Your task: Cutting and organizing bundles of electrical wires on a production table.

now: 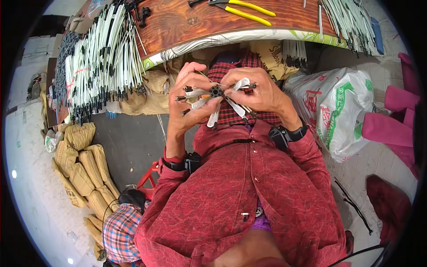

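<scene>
While the left hand (191, 95) grasped black-tipped white rods (213, 119) fanned around a small black hub (215, 91), the right hand (258, 91) pinched them from the opposite side. Hub and rods were held between the red shirt (222, 178) and the desk's (178, 24) near edge. Yellow-handled pliers (249, 11) lay on the desk; a heap of pale sticks (104, 58) overhung its left corner.

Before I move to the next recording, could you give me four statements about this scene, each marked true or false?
1. The left hand and right hand hold a white-ribbed black hub. True.
2. The yellow-handled pliers lie on the floor. False: the yellow-handled pliers lie on the wooden tabletop.
3. A white plastic bag is on the person's right. True.
4. A blue-and-red plaid shirt shows at upper right. False: it is at lower left.
</scene>
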A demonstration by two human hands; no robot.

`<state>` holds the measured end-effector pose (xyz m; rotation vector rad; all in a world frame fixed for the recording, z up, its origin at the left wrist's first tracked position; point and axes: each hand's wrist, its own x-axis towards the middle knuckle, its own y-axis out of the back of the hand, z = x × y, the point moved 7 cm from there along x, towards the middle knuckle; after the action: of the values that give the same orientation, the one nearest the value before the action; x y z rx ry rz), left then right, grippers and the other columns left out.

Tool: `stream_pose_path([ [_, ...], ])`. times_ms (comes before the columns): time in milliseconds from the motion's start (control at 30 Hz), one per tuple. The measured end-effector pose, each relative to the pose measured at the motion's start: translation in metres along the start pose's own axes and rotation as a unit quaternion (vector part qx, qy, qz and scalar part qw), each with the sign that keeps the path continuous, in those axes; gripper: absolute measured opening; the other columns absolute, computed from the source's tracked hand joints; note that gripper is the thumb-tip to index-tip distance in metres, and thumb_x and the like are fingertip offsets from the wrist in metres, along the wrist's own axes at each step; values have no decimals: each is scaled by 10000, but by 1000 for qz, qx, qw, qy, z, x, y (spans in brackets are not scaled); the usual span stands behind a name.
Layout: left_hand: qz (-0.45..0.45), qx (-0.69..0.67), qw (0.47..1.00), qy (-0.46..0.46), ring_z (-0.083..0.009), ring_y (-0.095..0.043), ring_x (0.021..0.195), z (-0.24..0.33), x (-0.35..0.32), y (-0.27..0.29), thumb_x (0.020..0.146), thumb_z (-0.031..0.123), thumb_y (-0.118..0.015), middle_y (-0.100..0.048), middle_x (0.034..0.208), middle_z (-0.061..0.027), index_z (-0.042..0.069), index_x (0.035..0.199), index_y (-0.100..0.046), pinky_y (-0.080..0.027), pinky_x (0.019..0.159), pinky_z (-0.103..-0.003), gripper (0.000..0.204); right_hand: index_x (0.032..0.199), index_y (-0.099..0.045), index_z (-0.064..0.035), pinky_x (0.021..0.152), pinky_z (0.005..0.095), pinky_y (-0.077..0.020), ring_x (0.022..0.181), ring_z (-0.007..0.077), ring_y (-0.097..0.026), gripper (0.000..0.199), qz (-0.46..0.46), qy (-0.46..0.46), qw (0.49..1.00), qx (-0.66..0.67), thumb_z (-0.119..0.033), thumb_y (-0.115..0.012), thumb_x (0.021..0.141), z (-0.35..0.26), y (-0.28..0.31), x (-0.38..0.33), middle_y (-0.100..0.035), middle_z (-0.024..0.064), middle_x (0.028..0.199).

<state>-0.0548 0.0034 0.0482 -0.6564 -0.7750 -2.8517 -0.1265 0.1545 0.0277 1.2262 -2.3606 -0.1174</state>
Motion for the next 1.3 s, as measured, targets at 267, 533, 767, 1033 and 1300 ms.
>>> stream_pose_path([
  [267, -1, -40, 999, 28, -299, -615, 1097, 2, 1, -1, 641, 86, -890, -691, 876, -62, 50, 934, -722, -467, 942, -451, 339, 975, -639, -5, 754, 328, -521, 841, 200, -664, 217, -6, -45, 999, 17, -30, -744, 787, 8, -1, -1, -683, 86, 946],
  [533, -18, -40, 999, 18, -304, -620, 1094, 4, 3, -1, 653, 83, -889, -687, 868, -67, 33, 926, -722, -476, 919, -435, 324, 928, -632, -4, 779, 326, -518, 867, 187, -661, 189, 19, -87, 993, 75, 5, -744, 776, 15, -3, -2, -674, 83, 930],
  [767, -2, -37, 999, 14, -307, -585, 1168, 3, 0, -4, 673, 48, -868, -661, 964, -91, 16, 903, -689, -460, 957, -442, 293, 900, -630, -8, 796, 326, -517, 879, 193, -661, 184, 52, -77, 993, 70, 7, -759, 770, 11, -2, 0, -674, 84, 931],
  [1033, 40, -84, 995, 41, -318, -600, 1140, -2, -4, -2, 669, 39, -861, -662, 912, -92, 5, 894, -687, -469, 945, -446, 286, 890, -636, -14, 805, 330, -516, 878, 204, -666, 184, 91, -55, 994, 38, -13, -774, 768, 4, -9, -1, -678, 86, 928],
  [1300, 58, -102, 993, 27, -310, -623, 1084, -4, -5, 3, 658, 40, -864, -667, 843, -87, 3, 888, -694, -487, 907, -444, 288, 883, -645, -18, 812, 340, -518, 893, 226, -669, 156, 124, -53, 991, -10, -21, -766, 784, 0, -10, -3, -682, 89, 934],
])
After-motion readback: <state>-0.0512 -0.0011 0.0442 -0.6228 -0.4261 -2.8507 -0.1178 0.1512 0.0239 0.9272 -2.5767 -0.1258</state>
